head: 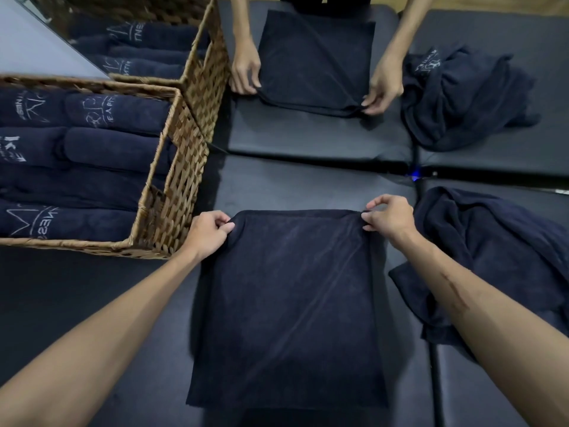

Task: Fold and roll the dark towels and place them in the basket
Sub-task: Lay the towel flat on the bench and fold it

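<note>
Fingers of the left hand point(207, 232) and right hand point(389, 216) each pinch a far corner of the folded towel point(286, 306), which lies flat on the padded table point(308, 186). Progress: basket point(172, 192) at left already holds several rolled towels point(92, 143); this one looks folded, not yet rolled; an unfolded pile point(492, 248) waits just right. Mirror ahead repeats the scene. Room: open padding beyond the far edge; basket wall close on the left.
</note>
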